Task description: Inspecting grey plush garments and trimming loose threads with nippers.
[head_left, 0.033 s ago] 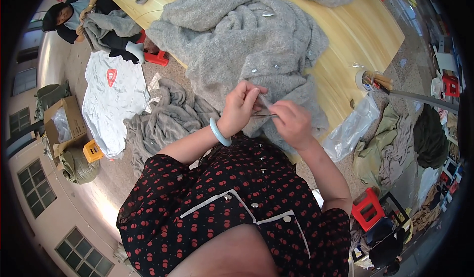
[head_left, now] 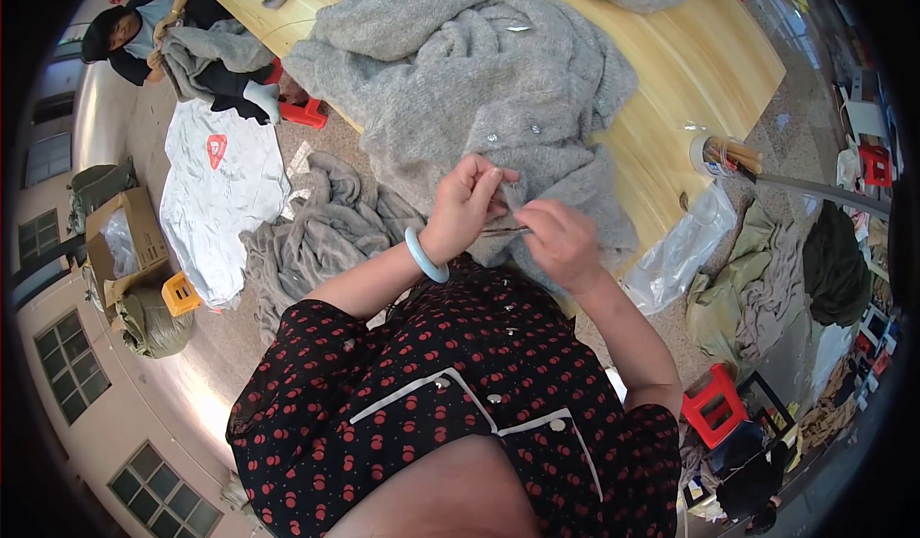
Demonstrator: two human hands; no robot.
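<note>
A fuzzy grey knit cardigan (head_left: 431, 92) with small shiny buttons lies bunched over the near edge of the wooden table. My left hand (head_left: 460, 210), with a pale blue bangle at its wrist, is closed in a pinch on a bit of the grey knit. Close beside it on the right, my right hand (head_left: 563, 243) is closed, thumb and fingertips pressed together. A thin dark tool (head_left: 506, 230) reaches from those fingertips toward the left hand; it is too small to name. The fingertips of both hands nearly meet at the cardigan's near edge.
The wooden table (head_left: 714, 54) bears more grey knits. A tub of wooden sticks (head_left: 711, 158) and a clear plastic bag (head_left: 676, 255) are at its right edge. Grey fabric (head_left: 331, 227) lies at left, near a white sheet (head_left: 220, 188). A person (head_left: 153, 30) handles knitwear at far left.
My right hand has shifted slightly left, with the thin dark tool. My left hand stays nearly in place.
</note>
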